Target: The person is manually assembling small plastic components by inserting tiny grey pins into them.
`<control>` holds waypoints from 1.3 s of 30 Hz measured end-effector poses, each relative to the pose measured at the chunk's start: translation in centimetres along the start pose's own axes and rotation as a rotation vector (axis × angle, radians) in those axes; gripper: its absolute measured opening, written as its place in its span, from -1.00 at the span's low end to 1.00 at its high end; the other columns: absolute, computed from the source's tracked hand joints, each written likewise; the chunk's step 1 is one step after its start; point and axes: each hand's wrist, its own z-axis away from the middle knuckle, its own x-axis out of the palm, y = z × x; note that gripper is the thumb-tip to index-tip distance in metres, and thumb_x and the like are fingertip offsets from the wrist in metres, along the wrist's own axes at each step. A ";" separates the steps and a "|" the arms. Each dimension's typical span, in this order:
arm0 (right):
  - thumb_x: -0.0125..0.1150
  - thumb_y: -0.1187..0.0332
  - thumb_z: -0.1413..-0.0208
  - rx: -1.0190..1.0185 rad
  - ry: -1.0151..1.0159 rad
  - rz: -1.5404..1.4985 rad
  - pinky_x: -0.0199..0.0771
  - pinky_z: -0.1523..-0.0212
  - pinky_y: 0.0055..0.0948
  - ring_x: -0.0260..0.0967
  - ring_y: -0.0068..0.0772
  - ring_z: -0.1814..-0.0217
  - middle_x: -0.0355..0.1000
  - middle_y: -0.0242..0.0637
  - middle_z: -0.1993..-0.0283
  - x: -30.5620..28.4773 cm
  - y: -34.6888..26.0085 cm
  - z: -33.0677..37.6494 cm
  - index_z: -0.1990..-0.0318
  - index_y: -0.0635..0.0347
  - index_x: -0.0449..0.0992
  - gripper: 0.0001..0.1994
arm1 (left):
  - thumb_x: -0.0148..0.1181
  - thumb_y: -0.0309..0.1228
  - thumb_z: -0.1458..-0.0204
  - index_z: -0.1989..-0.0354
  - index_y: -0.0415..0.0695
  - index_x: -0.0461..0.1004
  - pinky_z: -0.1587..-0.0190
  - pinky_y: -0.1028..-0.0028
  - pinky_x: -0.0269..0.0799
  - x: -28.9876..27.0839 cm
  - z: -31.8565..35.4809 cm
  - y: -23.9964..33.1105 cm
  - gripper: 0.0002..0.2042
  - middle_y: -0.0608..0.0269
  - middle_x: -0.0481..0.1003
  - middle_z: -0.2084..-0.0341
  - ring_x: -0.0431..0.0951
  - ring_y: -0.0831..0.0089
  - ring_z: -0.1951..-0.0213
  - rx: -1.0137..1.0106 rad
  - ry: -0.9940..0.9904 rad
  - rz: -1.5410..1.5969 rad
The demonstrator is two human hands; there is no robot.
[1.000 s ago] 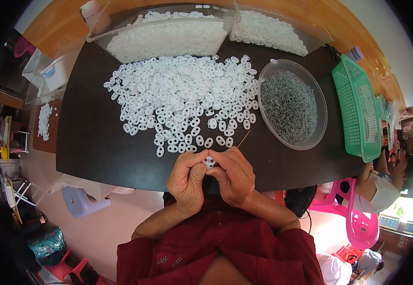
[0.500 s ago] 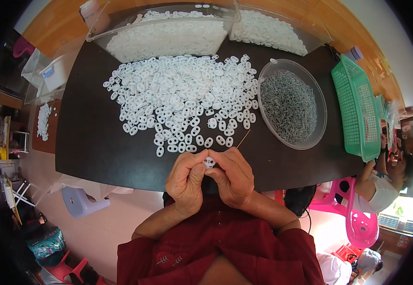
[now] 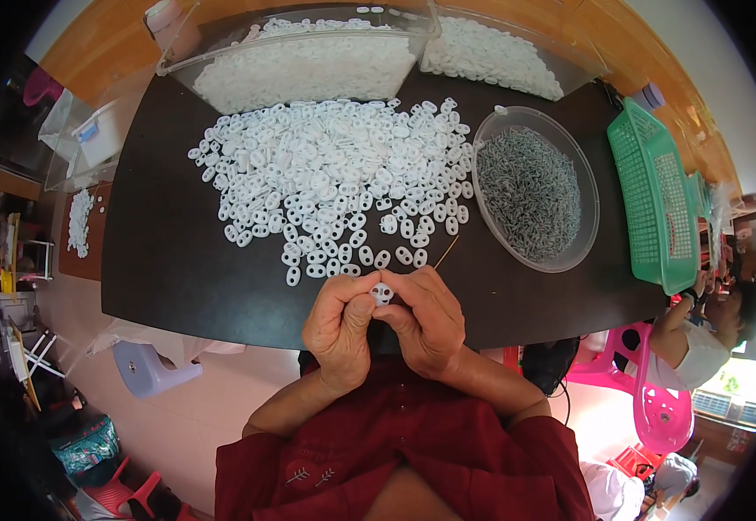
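Close to the table's near edge, a small white two-hole plastic piece [image 3: 382, 294] is pinched between both hands. My left hand [image 3: 340, 326] is closed on its left side, thumb and fingertips bent around it. From the other side my right hand [image 3: 425, 317] grips the same piece, its fingertips meeting the left ones at the top. A large heap of similar white oval two-hole pieces [image 3: 308, 165] spreads just beyond the hands. To the right stands a round clear tub [image 3: 588, 224] full of small grey metal screw-like parts [image 3: 530, 191].
Clear bins [image 3: 425, 39] of white pieces line the back of the dark table [image 3: 161, 260]. A green basket [image 3: 656, 204] stands at the right edge. A thin wooden stick [image 3: 445, 252] lies beyond my right hand. Another person [image 3: 690, 339] sits at the right, by a pink chair [image 3: 660, 412].
My hands keep their pinch on the white piece and shift only slightly, the piece tipping a little. The person at the right has moved their head and arm.
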 end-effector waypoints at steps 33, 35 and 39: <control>0.07 0.48 -0.17 0.656 -0.097 -0.396 0.28 0.41 -0.69 0.27 -0.69 0.42 0.38 -0.40 0.44 -1.7 -1.3 -1.2 0.27 0.37 0.48 -0.88 | 0.12 -0.55 -0.09 0.19 -0.33 0.50 0.42 0.67 0.29 -0.3 -0.5 0.6 -0.85 0.31 0.40 0.45 0.35 0.64 0.46 0.061 -0.033 -0.248; 0.08 0.47 -0.17 0.701 -0.088 -0.410 0.29 0.40 -0.70 0.29 -0.70 0.41 0.39 -0.41 0.44 -1.6 -1.4 -1.1 0.28 0.36 0.49 -0.88 | 0.12 -0.55 -0.09 0.19 -0.32 0.50 0.42 0.68 0.29 -0.3 -0.4 0.5 -0.85 0.31 0.40 0.45 0.35 0.64 0.46 0.054 -0.035 -0.257; 0.09 0.43 -0.17 0.751 -0.085 -0.396 0.27 0.42 -0.69 0.27 -0.72 0.44 0.40 -0.42 0.46 -1.6 -1.5 -1.3 0.30 0.35 0.49 -0.86 | 0.14 -0.56 -0.07 0.19 -0.31 0.51 0.46 0.67 0.24 -0.3 -0.3 0.2 -0.85 0.32 0.39 0.48 0.32 0.63 0.49 0.039 0.009 -0.264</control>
